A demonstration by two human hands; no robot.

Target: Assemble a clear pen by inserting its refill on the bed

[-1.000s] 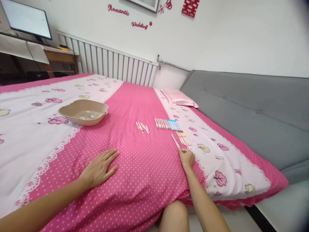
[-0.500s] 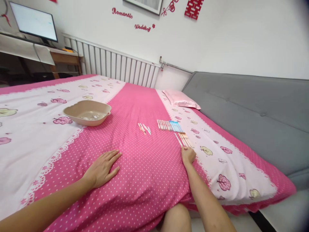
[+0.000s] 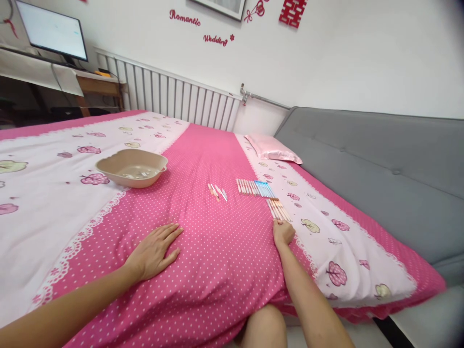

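Observation:
My right hand [image 3: 283, 232] is closed, its fingertips pinching the near end of a slim white pen [image 3: 271, 209]. That pen lies against the left side of a short row of orange and white pens [image 3: 280, 210] on the pink bedspread. Just beyond is a longer row, with pinkish pens [image 3: 247, 187] on the left and blue ones [image 3: 265, 189] on the right. Several loose pens [image 3: 217, 192] lie apart, left of the rows. My left hand [image 3: 154, 251] rests flat on the dotted cloth, fingers stretched out, holding nothing.
A beige plastic basin [image 3: 132, 181] with a few small light items in it stands at the left on the bedspread [image 3: 213, 270]. A pink pillow [image 3: 272, 148] lies by the grey padded headboard [image 3: 362, 154]. Beyond the bed are a white radiator [image 3: 166, 89] and a desk with a monitor [image 3: 52, 31].
The white pen in my right hand has swung right at its far end and now lies alongside the orange row. My left hand has stayed in place.

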